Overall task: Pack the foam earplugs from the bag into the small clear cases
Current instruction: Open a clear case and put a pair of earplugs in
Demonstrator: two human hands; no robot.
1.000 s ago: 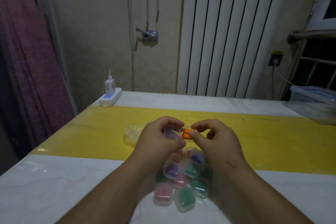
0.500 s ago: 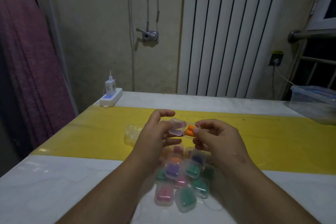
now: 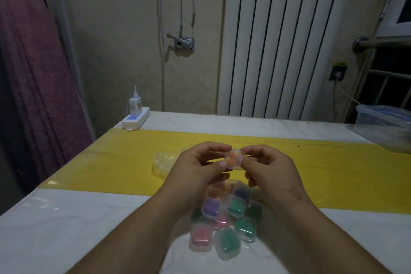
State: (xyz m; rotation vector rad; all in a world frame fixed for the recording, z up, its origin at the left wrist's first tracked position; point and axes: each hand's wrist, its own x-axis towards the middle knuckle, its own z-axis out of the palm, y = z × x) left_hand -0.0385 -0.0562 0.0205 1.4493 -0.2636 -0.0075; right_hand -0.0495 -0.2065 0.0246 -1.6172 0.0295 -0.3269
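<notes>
A small clear case (image 3: 233, 159) with orange foam earplugs inside is held above the table between both hands, its lid down. My left hand (image 3: 198, 168) pinches its left side with thumb and fingers. My right hand (image 3: 265, 165) pinches its right side. Below the hands lies a pile of filled clear cases (image 3: 224, 220) holding purple, green, pink and red earplugs. A crumpled clear plastic bag (image 3: 163, 163) lies on the yellow strip, partly hidden behind my left hand.
The white table (image 3: 66, 229) has a yellow strip (image 3: 344, 167) across it. A white power strip with a charger (image 3: 135, 115) sits at the back left corner. A clear plastic storage box (image 3: 384, 127) stands at the far right. A radiator lines the wall behind.
The case's lid stood open with the orange earplugs showing; now the lid is folded down over them and both hands pinch the case together.
</notes>
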